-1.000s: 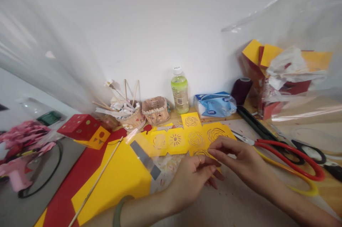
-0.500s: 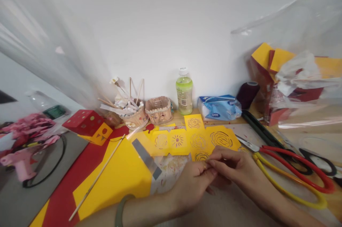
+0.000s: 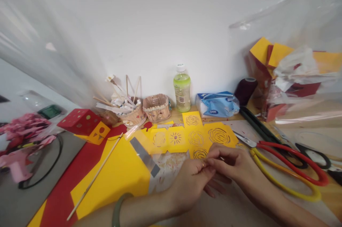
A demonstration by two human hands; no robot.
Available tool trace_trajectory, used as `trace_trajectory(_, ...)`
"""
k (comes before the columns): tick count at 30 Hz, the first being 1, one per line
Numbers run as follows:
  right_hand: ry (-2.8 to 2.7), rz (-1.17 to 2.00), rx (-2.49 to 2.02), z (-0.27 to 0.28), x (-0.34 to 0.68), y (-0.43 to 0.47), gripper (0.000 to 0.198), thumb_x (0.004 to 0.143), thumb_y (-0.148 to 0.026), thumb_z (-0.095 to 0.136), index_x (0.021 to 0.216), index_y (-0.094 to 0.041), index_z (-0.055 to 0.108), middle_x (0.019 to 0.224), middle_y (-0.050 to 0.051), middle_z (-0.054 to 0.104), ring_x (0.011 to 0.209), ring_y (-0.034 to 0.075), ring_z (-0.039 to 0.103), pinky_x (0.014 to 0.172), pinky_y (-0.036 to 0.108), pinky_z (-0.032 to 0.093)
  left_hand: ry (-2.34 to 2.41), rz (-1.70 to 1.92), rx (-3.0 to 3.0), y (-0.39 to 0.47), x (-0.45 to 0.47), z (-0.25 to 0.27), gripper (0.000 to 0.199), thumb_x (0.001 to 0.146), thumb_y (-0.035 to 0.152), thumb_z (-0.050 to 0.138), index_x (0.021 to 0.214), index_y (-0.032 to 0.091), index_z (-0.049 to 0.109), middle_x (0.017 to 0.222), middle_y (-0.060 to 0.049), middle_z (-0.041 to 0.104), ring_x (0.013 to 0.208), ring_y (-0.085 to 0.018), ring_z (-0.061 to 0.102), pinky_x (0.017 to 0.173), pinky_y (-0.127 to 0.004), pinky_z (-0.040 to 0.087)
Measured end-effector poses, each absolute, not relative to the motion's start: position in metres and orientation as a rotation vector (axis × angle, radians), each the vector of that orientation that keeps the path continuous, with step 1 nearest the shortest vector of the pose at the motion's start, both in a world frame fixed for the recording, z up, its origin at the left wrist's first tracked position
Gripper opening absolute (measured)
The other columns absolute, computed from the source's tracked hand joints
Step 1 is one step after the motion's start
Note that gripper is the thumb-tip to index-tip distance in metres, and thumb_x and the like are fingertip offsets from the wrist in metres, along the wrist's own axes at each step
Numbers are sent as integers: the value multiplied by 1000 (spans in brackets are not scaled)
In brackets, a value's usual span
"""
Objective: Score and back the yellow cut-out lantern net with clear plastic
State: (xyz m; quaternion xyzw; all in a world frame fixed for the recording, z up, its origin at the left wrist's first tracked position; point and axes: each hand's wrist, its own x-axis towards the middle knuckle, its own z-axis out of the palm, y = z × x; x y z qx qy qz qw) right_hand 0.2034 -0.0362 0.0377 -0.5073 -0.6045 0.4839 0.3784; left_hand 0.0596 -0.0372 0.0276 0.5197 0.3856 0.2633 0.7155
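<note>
My left hand (image 3: 191, 180) and my right hand (image 3: 232, 161) meet in front of me, fingertips touching. On the left, thumb and index finger are pinched together; a thin ring shows by the fingertips. My right thumb and fingers close at the same spot. Whatever lies between them is hidden or too small to name. Just behind the hands lies a yellow cut-out paper net (image 3: 196, 138) with swirl and sunburst patterns. Large scissors (image 3: 291, 148) with red and yellow handles rest right of my right hand. Left of my left hand lies a yellow sheet (image 3: 117, 173).
A thin stick (image 3: 94, 177) crosses the sheet, near a grey-edged clear ruler (image 3: 144, 156). At the back stand two small baskets (image 3: 157, 107), a green-labelled bottle (image 3: 182, 90) and a blue tissue pack (image 3: 217, 104). A red box (image 3: 80, 123) and pink glue gun (image 3: 17, 168) sit left.
The view has shifted slightly, moving the table things a little left and up. The hands stay together; the lower fingers of my right hand look more stretched out.
</note>
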Motion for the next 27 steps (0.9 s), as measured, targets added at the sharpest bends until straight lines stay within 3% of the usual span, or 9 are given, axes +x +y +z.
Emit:
trace_trajectory(4,-1501,1247,-1274,35,203,-36,14,73,-30,58,67,-19,64,66,-1,57,62,11,52,58,22,40,821,592,1146,-37,60,27,50,79,57,49,79,11,68,74,-11,70,57,-15,63,52,-23,42)
trace_trajectory(13,-1447,1365,-1344,46,198,-36,21,71,-35,59,60,-17,62,60,0,56,55,10,49,52,21,38,814,594,1139,-38,60,28,44,85,48,45,76,10,68,68,-9,69,55,-12,61,51,-19,40)
trace_trajectory(27,-1401,1383,-1348,41,199,-35,21,69,-36,59,61,-16,61,56,-1,54,47,7,42,42,19,31,792,585,1131,-38,60,29,42,85,44,45,76,10,68,70,-10,70,53,-12,62,50,-19,41)
